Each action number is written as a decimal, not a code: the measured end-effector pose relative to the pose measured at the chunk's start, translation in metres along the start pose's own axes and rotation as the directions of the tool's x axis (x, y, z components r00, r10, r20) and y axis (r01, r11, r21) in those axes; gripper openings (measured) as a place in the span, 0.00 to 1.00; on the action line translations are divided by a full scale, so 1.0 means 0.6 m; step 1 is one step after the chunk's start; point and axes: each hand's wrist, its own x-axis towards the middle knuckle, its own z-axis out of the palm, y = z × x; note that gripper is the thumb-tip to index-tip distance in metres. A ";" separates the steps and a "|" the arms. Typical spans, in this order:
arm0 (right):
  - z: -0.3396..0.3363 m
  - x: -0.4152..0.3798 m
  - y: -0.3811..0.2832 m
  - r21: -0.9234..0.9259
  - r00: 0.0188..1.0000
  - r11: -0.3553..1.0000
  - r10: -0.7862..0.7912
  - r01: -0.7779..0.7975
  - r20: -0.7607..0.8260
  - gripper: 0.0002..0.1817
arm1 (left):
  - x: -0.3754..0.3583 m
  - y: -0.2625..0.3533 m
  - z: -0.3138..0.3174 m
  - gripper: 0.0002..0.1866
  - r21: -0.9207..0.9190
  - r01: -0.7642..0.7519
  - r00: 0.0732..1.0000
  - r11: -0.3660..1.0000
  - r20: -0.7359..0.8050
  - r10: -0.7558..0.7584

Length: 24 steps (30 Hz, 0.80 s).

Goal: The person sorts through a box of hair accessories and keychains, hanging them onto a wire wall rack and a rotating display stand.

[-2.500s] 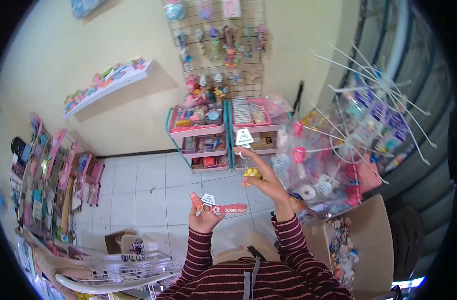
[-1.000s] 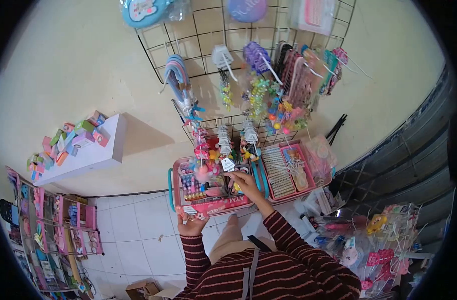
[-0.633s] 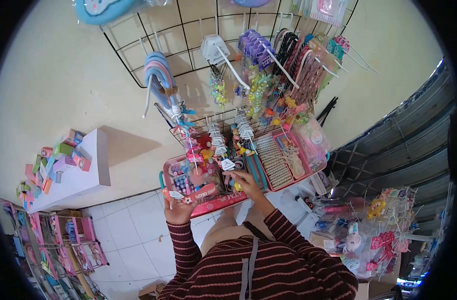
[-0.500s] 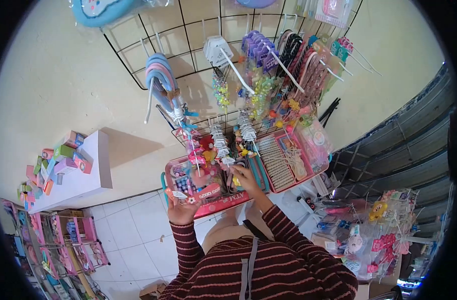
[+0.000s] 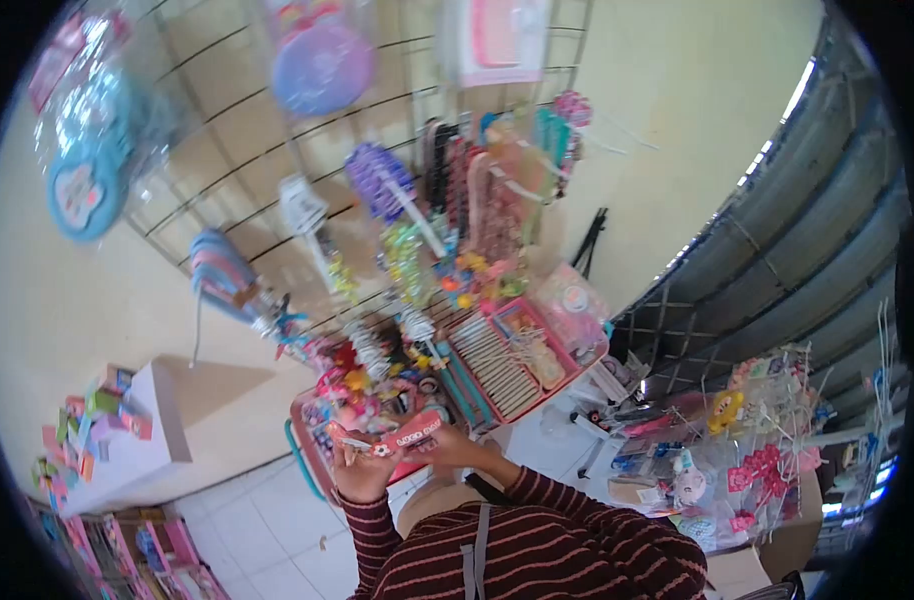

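In the head view, a slim coral-red printed box with white lettering and a small football picture is held low over the trays. My left hand grips its left end, with the thumb by a white label. At the box's right end, my right hand is closed round it, and some of its fingers are hidden. Behind the box, a pink tray holds small hair accessories and trinkets. White cards with small items hang on hooks just above the tray.
A black wire grid carries packaged accessories, including a purple round pouch. Right of my hands lies a pink compartment tray. A white shelf with small boxes juts out at left. Bagged goods hang at right beside a metal shutter.
My right hand has come down from the hanging cards to the right end of the red box. The camera view has swung to the right and up.
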 end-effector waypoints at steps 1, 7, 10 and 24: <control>-0.016 -0.006 -0.023 0.091 0.997 0.995 0.028 -0.036 0.078 0.17 | 0.012 -0.015 0.006 0.18 0.002 0.026 1.000 1.000 0.006 -0.026; -0.159 -0.035 -0.129 0.113 0.981 0.993 -0.014 0.037 -0.195 0.19 | 0.089 -0.120 0.034 0.16 -0.038 0.260 0.936 0.965 -0.236 -0.262; -0.206 -0.066 -0.150 0.131 0.940 0.991 0.019 0.027 -0.342 0.18 | 0.123 -0.179 0.031 0.15 0.019 0.362 0.920 0.932 -0.171 -0.354; -0.410 0.044 -0.279 0.074 0.789 0.973 -0.130 0.217 -0.601 0.09 | 0.175 -0.348 0.050 0.19 0.125 0.622 0.770 0.773 -0.278 -0.574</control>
